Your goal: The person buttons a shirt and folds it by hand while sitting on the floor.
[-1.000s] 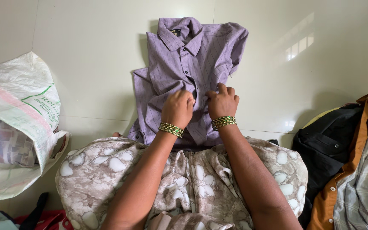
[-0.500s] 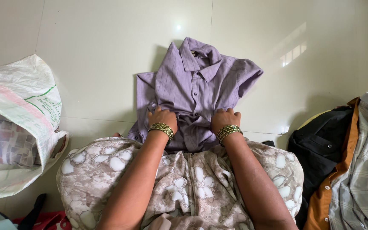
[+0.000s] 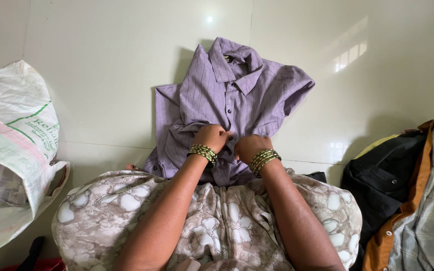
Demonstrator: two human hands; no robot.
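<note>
Both forearms reach forward over the lap, wrists bent down. Left hand (image 3: 213,136) and right hand (image 3: 247,146), close together, fingers curled, pinch the button placket of the purple shirt (image 3: 237,95), which lies collar-far on the pale floor (image 3: 101,65). Sack (image 3: 11,135) left; clothes pile (image 3: 408,190) right.

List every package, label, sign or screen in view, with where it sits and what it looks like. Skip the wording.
Woven sack: on the floor at far left, bulging and open-mouthed, white with a pink band and green print, checked cloth inside.
Neck label: inside the collar of the purple shirt, a small dark tag.
No signs or screens in view.
</note>
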